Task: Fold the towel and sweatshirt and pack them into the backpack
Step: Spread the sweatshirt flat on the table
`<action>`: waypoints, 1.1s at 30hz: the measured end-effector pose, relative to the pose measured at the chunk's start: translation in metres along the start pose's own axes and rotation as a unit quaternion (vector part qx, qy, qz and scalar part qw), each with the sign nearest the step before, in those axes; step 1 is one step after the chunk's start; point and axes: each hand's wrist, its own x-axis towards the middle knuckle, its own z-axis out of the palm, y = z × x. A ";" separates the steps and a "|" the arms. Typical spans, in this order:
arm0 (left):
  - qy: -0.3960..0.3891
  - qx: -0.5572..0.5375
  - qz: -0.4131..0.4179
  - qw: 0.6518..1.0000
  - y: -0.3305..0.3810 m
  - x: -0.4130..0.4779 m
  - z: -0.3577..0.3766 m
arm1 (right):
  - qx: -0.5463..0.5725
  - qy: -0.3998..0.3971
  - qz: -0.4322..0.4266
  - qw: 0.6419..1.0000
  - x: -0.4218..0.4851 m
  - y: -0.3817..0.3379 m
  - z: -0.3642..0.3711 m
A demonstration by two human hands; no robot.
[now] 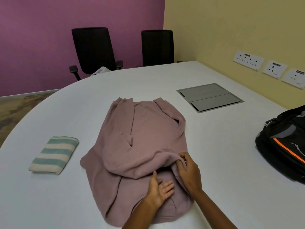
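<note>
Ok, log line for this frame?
green-striped towel: folded | pink fleece sweatshirt: half-folded | left hand: rests on it | right hand: pinches its fold | black backpack: aside

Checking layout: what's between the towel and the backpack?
Head view: the sweatshirt lies between towel and backpack, with bare table on each side of it.

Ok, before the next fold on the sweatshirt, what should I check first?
1. Right hand pinches the sweatshirt at its fold edge: ok.
2. Left hand rests open on the lower part of the sweatshirt: ok.
3. Sweatshirt folded enough to pack: not ok, only partly folded.
4. Towel folded, lying apart on the left: ok.
5. Backpack unzipped and ready: cannot tell.
6. Bare table between sweatshirt and backpack: ok.
</note>
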 end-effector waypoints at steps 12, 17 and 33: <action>-0.076 -0.098 0.140 0.982 0.068 0.014 0.030 | -0.119 -0.077 -0.158 0.977 0.017 -0.018 -0.002; -0.100 -0.153 0.217 0.959 0.065 0.011 0.035 | 0.083 -0.055 -0.063 0.993 0.016 -0.032 -0.001; 0.055 -0.097 0.348 0.931 0.205 -0.020 -0.025 | 0.052 -0.049 -0.129 0.989 0.004 -0.022 -0.025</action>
